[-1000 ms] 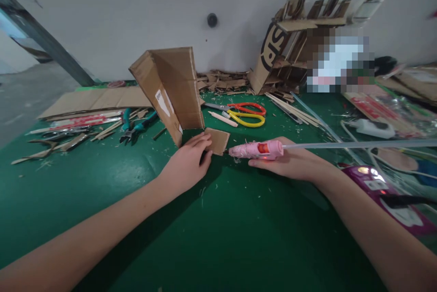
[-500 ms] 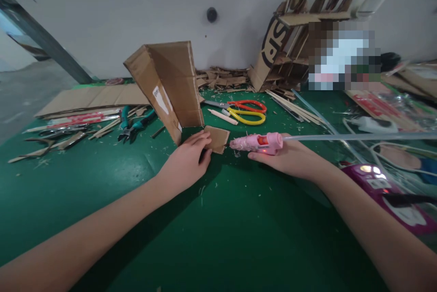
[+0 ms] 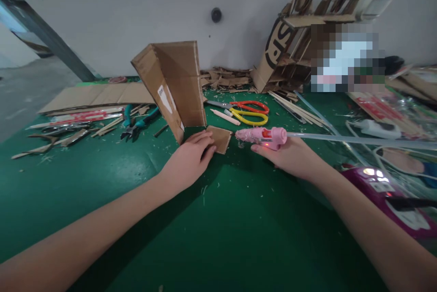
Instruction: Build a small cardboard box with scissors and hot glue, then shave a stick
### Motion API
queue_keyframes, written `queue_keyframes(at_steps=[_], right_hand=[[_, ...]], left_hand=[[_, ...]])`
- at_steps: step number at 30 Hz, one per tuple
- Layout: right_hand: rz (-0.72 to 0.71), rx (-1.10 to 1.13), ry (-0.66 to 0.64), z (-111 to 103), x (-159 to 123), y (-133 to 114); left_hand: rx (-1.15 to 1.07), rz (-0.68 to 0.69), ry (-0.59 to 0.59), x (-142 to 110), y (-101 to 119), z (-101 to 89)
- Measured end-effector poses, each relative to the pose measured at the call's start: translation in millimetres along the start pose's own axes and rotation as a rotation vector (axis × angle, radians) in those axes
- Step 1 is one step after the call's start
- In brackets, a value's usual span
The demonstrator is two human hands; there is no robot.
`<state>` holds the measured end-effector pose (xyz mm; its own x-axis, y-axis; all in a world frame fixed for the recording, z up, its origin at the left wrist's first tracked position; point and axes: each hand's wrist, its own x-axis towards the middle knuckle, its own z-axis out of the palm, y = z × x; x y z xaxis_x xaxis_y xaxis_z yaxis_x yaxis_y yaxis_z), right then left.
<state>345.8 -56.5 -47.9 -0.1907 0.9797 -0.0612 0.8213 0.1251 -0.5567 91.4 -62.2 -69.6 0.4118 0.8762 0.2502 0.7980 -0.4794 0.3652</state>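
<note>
My left hand (image 3: 191, 155) presses a small cardboard piece (image 3: 221, 139) against the table, fingers over its left part and thumb at the near edge. In my right hand (image 3: 290, 155) is a pink hot glue gun (image 3: 262, 137), its small light glowing and a long clear glue stick (image 3: 327, 138) running out of its back. The nozzle points left at the piece's far right corner; whether it touches cannot be made out. Just behind my left hand stands a folded cardboard panel (image 3: 180, 82), upright and open at an angle.
Scissors (image 3: 251, 116) with red and yellow handles lie behind the piece, beside a pale pencil-like stick (image 3: 225, 117). Teal-handled pliers (image 3: 136, 124) rest at left. A cardboard shelf model (image 3: 273, 59) stands at the back right. A purple device (image 3: 378, 187) sits by my right forearm.
The glue gun's nozzle has shifted slightly from the piece's right edge toward its far right corner. My left hand still holds the piece down. The whole view has shifted slightly.
</note>
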Motion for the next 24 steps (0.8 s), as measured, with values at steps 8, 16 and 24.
queue_keyframes(at_steps=[8,16,24], right_hand=[[0.066,0.083,-0.066,-7,-2,-2],[0.059,0.049,-0.096,-7,-1,1],[0.007,0.037,-0.148,-6,6,3]], left_hand=[[-0.165,-0.005,-0.006,1,-4,-5.2],[-0.132,-0.037,-0.251,8,-12,-24.5],[-0.189,-0.057,-0.413,13,-20,-32.6]])
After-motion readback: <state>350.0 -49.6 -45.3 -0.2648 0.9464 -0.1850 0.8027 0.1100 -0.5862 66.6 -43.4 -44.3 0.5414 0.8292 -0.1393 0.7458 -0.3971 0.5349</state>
